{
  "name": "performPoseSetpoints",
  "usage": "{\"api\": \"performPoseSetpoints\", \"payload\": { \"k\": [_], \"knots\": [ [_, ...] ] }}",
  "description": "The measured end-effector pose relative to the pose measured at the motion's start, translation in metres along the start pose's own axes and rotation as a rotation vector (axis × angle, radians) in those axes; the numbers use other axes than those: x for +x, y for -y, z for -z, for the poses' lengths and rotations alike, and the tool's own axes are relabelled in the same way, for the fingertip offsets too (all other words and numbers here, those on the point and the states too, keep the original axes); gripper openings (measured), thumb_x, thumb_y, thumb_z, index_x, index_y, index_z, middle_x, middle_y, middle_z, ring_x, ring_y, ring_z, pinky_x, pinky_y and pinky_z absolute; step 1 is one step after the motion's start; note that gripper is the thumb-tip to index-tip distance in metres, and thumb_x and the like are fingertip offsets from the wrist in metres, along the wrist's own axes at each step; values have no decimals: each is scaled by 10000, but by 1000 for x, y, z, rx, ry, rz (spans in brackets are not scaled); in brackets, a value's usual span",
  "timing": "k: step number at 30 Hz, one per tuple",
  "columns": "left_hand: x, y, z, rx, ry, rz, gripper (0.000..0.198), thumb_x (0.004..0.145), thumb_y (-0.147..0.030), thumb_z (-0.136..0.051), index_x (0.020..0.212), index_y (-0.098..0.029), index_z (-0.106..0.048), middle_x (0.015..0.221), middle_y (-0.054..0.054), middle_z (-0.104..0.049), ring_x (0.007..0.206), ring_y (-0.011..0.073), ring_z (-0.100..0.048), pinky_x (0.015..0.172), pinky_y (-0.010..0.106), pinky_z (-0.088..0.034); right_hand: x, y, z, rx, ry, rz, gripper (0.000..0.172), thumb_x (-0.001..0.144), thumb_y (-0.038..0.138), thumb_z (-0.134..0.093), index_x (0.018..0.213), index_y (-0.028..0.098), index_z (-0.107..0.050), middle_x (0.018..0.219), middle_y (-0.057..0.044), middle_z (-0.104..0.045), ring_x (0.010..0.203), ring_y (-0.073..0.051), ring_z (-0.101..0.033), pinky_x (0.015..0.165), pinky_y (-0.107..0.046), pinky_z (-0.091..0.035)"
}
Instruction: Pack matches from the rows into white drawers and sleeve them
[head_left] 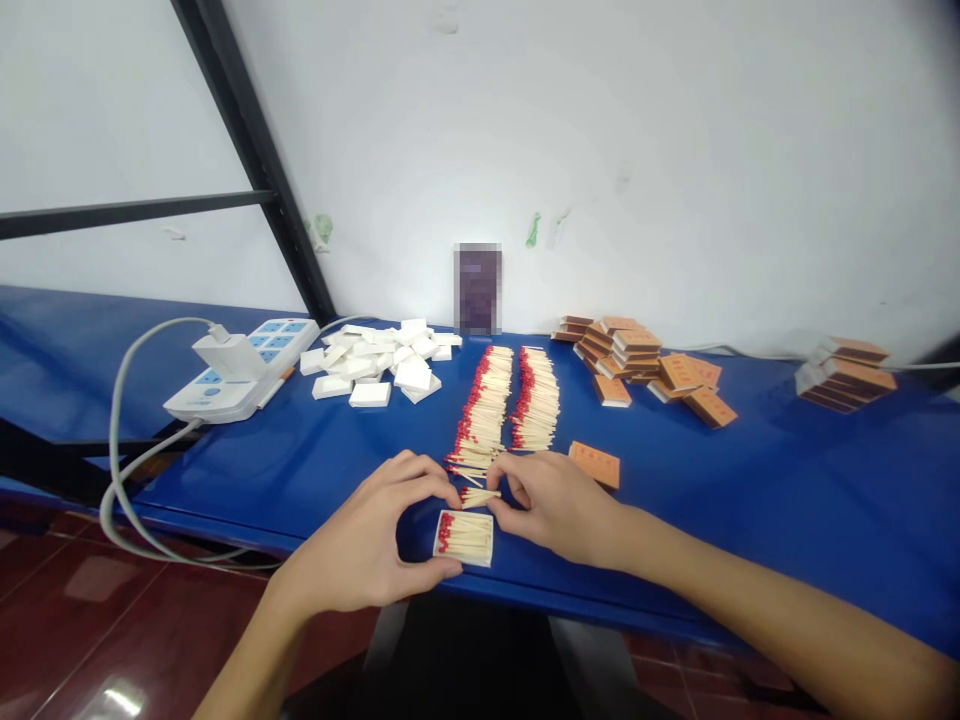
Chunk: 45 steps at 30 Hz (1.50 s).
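The left hand (367, 545) is gripping the tray (465, 538) between thumb and curled fingers at the desk's (750, 480) front edge; the tray is lying flat, part-filled with red-tipped matches. The right hand (559, 505) is pinching a small bundle (478, 495) just above the tray, with the left forefinger touching it.

Two match rows (484, 405) (536, 398) are lying right behind the hands, and a single orange sleeve (595, 465) is sitting just beside the right hand. White trays (379, 360) are piled at the back left and orange sleeves (637, 360) at the back right, with another stack (844, 372) near the right edge. A power strip (240, 365) is trailing its cable (120, 440) over the left edge.

The desk is blue, standing against a white wall (600, 120), with a black frame (255, 150) at the left and red tiles (75, 600) below.
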<state>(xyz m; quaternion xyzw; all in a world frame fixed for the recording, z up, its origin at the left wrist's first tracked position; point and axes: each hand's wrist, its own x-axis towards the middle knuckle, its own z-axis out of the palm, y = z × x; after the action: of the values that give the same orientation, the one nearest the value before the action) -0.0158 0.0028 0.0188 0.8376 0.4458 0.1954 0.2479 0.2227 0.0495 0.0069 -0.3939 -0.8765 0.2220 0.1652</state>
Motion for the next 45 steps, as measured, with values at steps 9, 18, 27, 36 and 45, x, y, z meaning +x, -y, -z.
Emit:
{"api": "performPoseSetpoints", "payload": {
  "k": [9, 18, 27, 36, 45],
  "knots": [
    [1, -1, 1, 11, 17, 14, 319, 785, -324, -767, 1056, -260, -612, 1156, 20, -624, 1133, 242, -575, 1100, 435, -411, -1, -5, -8, -22, -112, 66, 67, 894, 227, -619, 873, 186, -666, 547, 71, -470, 526, -103, -454, 573, -233, -278],
    [-1, 2, 0, 28, -23, 7, 273, 784, -341, -767, 980, -250, -602, 1128, 14, -627, 1085, 232, -585, 1015, 374, -465, -3, -7, -9, 51, -134, 87, 70, 879, 217, -617, 851, 186, -674, 529, 75, -490, 493, -90, -435, 561, -224, -315],
    [-1, 3, -1, 56, -16, 25, 254, 801, -367, -750, 975, -244, -611, 1036, 1, -672, 1062, 244, -608, 1026, 411, -463, -10, -1, -7, 153, -173, 332, 74, 836, 172, -596, 816, 187, -666, 515, 81, -461, 481, -84, -433, 558, -219, -353],
    [1, 3, -3, 68, -15, 22, 285, 783, -399, -779, 966, -243, -627, 1037, 2, -678, 1055, 248, -601, 1014, 403, -460, -12, 8, -2, 149, -48, 313, 56, 819, 155, -579, 777, 190, -593, 559, 75, -447, 500, -79, -395, 524, -226, -272],
    [3, 2, -2, 66, -26, 14, 276, 793, -399, -780, 955, -234, -630, 988, 10, -656, 975, 233, -600, 964, 379, -465, -13, 20, -8, 103, -69, 220, 39, 811, 160, -579, 785, 189, -576, 624, 66, -497, 549, -86, -402, 621, -250, -283]
  ]
}}
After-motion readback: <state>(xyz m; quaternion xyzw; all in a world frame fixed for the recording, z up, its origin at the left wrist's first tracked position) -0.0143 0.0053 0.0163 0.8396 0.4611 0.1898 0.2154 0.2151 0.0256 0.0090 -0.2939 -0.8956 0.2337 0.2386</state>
